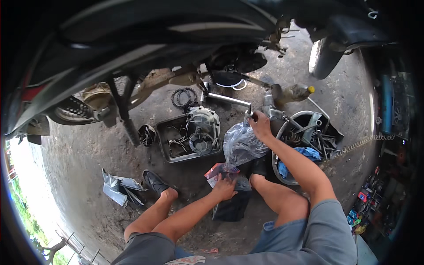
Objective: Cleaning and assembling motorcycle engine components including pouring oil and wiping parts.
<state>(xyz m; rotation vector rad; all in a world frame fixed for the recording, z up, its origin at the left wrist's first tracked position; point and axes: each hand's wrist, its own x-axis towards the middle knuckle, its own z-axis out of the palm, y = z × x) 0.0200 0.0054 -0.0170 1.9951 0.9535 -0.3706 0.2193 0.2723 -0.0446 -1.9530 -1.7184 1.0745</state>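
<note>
A clear plastic bag stands crumpled between my feet and the motorcycle, with something dark inside. My right hand pinches its top edge, right beside the end of a silver metal bar. My left hand is closed on a small red-and-blue packet, just below the bag. Beneath that hand is a black box. Left of the bag, a metal tray holds a round engine cover and several loose bolts.
The motorcycle looms overhead, its stand reaching down. On the right sits a round basin of tools and a blue cloth. A yellow-capped bottle, black ring plates and a silvery torn wrapper lie about.
</note>
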